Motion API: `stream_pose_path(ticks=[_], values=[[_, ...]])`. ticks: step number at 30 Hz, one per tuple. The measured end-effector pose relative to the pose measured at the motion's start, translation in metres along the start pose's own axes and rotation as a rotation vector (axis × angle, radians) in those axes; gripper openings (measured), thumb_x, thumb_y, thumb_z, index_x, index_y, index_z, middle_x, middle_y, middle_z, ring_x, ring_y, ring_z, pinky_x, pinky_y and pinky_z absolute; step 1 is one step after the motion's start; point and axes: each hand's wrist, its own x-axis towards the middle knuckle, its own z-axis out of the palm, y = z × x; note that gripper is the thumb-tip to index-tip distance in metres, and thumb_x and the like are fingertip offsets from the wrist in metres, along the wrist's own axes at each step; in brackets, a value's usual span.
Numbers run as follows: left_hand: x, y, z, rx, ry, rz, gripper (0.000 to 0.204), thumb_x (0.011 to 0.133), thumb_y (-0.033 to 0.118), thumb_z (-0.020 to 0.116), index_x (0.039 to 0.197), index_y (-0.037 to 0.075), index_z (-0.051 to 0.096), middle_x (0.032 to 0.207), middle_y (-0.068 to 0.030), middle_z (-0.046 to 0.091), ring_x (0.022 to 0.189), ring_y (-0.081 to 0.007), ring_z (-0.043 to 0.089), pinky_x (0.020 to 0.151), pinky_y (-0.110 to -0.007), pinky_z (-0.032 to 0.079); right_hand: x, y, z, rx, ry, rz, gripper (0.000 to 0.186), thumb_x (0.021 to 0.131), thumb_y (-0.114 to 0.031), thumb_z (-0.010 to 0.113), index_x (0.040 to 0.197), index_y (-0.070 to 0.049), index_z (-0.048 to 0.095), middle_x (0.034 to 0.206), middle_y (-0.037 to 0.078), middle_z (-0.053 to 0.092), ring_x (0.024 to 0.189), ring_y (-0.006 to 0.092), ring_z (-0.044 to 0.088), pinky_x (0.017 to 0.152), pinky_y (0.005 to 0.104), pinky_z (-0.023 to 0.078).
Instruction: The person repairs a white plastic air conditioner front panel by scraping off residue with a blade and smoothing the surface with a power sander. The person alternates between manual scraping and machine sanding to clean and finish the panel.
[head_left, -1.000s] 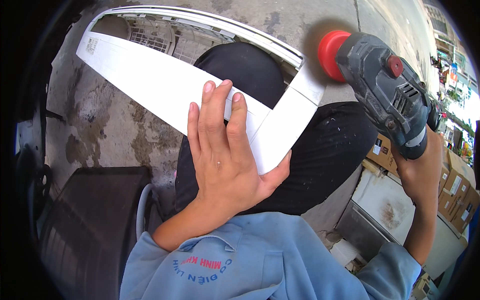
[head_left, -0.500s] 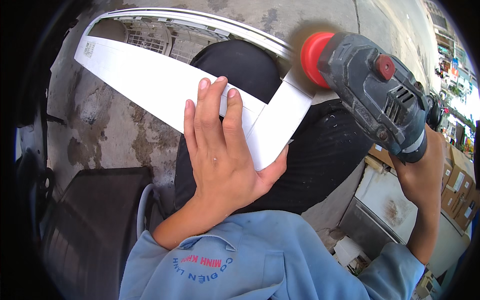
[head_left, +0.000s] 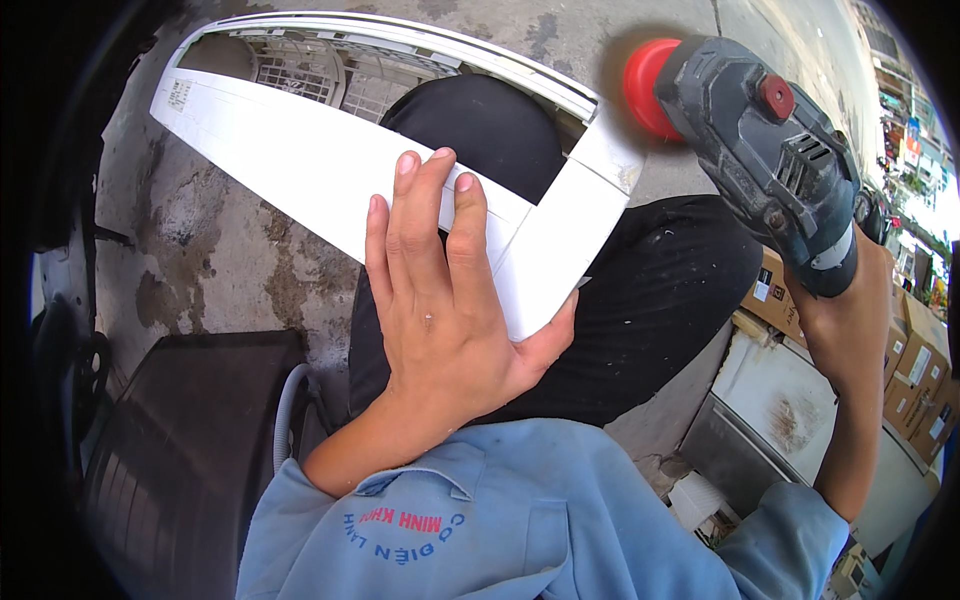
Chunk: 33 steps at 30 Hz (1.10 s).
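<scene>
Fingers (head_left: 428, 195) of the L hand (head_left: 435, 325) are straight & slightly spread, the middle two nearly together, laid over the white plastic frame (head_left: 270, 135); thumb is out wide by its near edge. R hand (head_left: 845, 310) is wrapped round the handle end of a black power tool (head_left: 765, 155); most of its fingers are hidden, so can't tell exact finger placement.

Frame lies across the lap, a dark-clad knee (head_left: 490, 125) poking up thru its opening, concrete floor (head_left: 200, 230) below. Tool's red disc (head_left: 650, 90) is by the frame's far R corner w/ a blurry brown fringe, prob. spinning; can't tell if touching.

Step in hand looks like buffing/sanding that R end. IMO next move calls for a firm L hold, disc kept flat w/ light pressure, & L fingers well clear.
</scene>
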Motion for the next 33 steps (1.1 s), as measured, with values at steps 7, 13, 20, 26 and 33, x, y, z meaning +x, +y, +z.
stream_pose_path(ticks=[7,13,20,26,33], values=[[0.001,0.002,-0.001,-0.007,-0.006,-0.021,0.096,0.077,0.042,0.078,0.148,-0.008,0.037,0.153,-0.0318,0.035,0.144,-0.0492,0.035,0.114,-0.065,0.025,-0.002,-0.008,-0.003,0.008,0.022,-0.096,0.059,0.071,-0.008,0.083,0.127,-0.003,0.065,0.112,0.019,0.068,0.105,0.0408,0.060,0.096,0.0470,0.043],[0.000,-0.001,-0.001,-0.026,0.017,-0.015,0.097,0.077,0.043,0.079,0.147,-0.008,0.037,0.151,-0.0313,0.035,0.143,-0.0495,0.036,0.113,-0.065,0.027,0.014,-0.006,0.001,0.018,0.018,-0.010,0.064,0.068,-0.007,0.085,0.128,-0.002,0.063,0.115,0.018,0.068,0.107,0.0421,0.059,0.097,0.0474,0.043],[0.001,0.001,-0.001,-0.030,0.027,-0.015,0.096,0.076,0.043,0.081,0.145,-0.008,0.040,0.147,-0.0311,0.035,0.140,-0.0507,0.038,0.112,-0.064,0.029,-0.001,-0.012,0.000,0.022,0.023,-0.037,0.063,0.069,-0.011,0.086,0.127,-0.003,0.064,0.112,0.019,0.067,0.107,0.0410,0.058,0.096,0.0479,0.043],[0.001,0.001,-0.004,-0.037,0.020,-0.014,0.096,0.074,0.039,0.083,0.145,-0.009,0.039,0.147,-0.0310,0.035,0.140,-0.0507,0.038,0.112,-0.063,0.030,0.008,-0.014,0.000,0.082,-0.044,0.025,0.059,0.070,-0.012,0.085,0.125,-0.002,0.065,0.110,0.019,0.068,0.106,0.0408,0.059,0.096,0.0470,0.043],[0.002,0.001,-0.003,-0.038,0.023,-0.013,0.094,0.075,0.040,0.082,0.143,-0.009,0.040,0.147,-0.0304,0.035,0.140,-0.0508,0.037,0.113,-0.062,0.030,0.003,-0.006,0.008,0.023,0.041,0.021,0.063,0.069,-0.010,0.085,0.128,-0.003,0.063,0.114,0.018,0.067,0.106,0.0413,0.057,0.096,0.0478,0.042]])
